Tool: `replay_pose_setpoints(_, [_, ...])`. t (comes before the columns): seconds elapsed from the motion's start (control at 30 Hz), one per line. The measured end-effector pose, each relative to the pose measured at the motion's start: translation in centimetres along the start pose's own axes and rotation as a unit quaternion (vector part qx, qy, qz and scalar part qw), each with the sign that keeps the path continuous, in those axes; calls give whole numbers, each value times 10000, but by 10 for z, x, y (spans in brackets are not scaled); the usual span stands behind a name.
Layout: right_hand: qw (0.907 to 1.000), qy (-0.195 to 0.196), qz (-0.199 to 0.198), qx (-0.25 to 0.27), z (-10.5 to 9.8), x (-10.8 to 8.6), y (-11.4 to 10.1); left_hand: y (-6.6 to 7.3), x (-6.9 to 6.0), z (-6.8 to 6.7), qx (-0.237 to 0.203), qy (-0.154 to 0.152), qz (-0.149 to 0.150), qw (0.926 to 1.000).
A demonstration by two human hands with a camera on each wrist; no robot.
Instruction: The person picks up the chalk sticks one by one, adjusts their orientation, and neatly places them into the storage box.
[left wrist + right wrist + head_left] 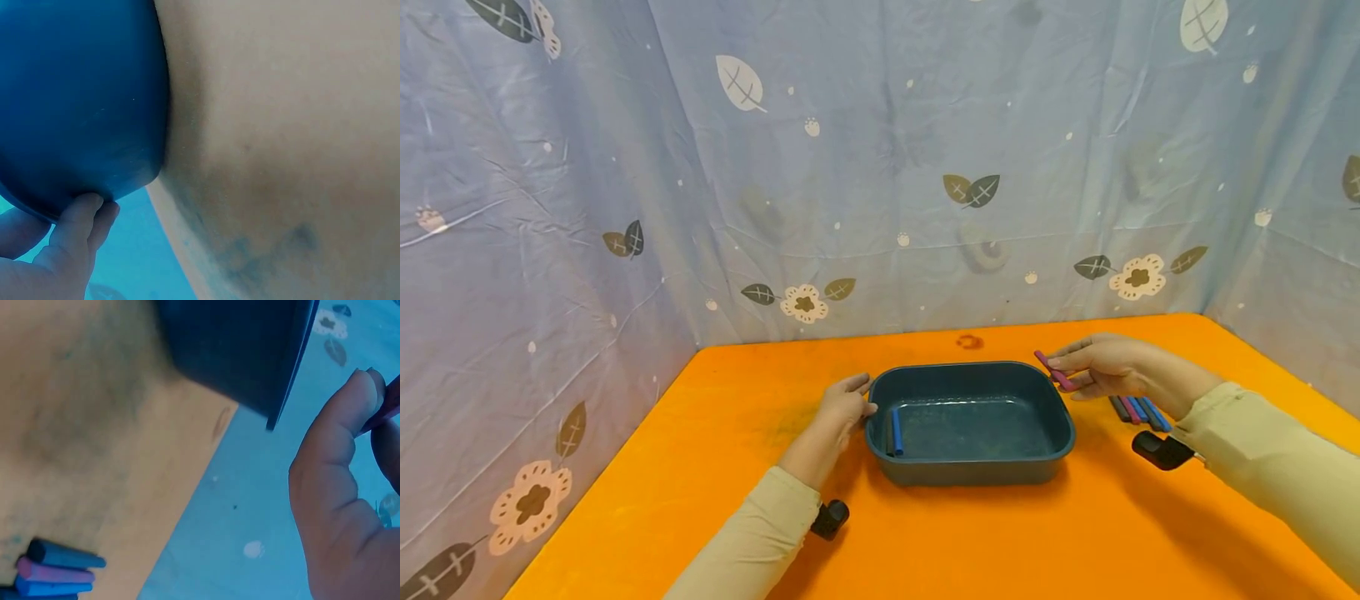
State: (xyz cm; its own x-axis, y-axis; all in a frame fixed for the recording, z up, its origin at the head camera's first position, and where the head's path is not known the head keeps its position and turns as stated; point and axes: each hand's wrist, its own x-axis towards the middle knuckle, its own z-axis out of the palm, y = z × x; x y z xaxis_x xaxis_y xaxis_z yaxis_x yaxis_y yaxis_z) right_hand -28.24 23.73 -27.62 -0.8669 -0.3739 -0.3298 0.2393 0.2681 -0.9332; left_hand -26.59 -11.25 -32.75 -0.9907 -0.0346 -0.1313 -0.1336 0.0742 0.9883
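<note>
While my left hand [841,410] pinches the left rim of the tub [970,473], my right hand [1108,367] grips a magenta stick [1063,382] near the tub's far right corner. I'd judge the stick light, stiff and perhaps brittle, best held gently around its middle.

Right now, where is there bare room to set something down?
Bare table lies left of the left hand and in front of the bin; the bin's middle and right are free. Crowded: its left end, holding two sticks, and around the stick row by the right hand.
</note>
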Motion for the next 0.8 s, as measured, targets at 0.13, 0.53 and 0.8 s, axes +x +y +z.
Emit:
replay_pose_setpoints(0.13, [10000,-4,-8,11,14,4,-5,0,0,-1,-95,4,-42,9999])
replay_pose_setpoints(0.53, [9984,-210,11,-528,37,13,-27,-2,0,0,-87,30,-45,9999])
replay_pose_setpoints(0.8, [9943,-185,104,-1045,55,24,-38,1,2,1,20,67,-31,10000])
